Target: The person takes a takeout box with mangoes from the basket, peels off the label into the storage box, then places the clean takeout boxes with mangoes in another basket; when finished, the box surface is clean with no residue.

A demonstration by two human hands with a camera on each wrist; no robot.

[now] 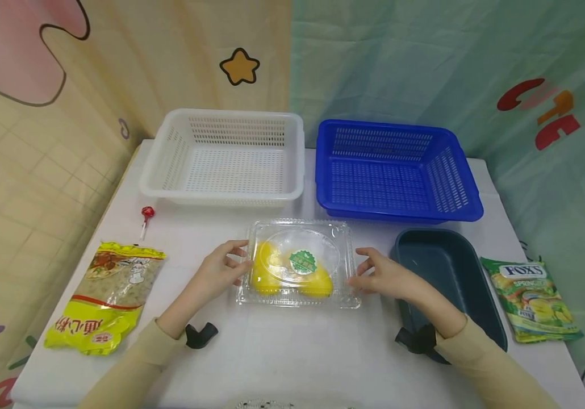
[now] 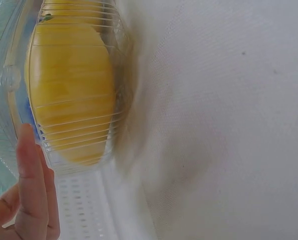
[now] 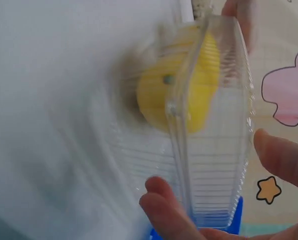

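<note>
A clear plastic clamshell box (image 1: 300, 227) with a green round sticker (image 1: 303, 262) lies on the table, its lid down. Inside are smooth yellow fruit-like pieces (image 2: 71, 85). At the box's left side is my left hand (image 1: 221, 267), its extended fingers (image 2: 31, 185) at the wall. On the opposite side my right hand (image 1: 381, 274) spreads thumb and fingers around the edge. The right wrist view shows the right thumb (image 3: 283, 155) slightly apart from the lid and the fingers beside the wall; whether they touch it I cannot tell.
Behind the box stand a white basket (image 1: 226, 197) and a blue basket (image 1: 400, 213). To the right are a dark tray (image 1: 441, 272) and a green FOX'S candy bag (image 1: 533, 301). On the left lie a yellow pasta bag (image 1: 103, 301) and a red lollipop (image 1: 147, 213).
</note>
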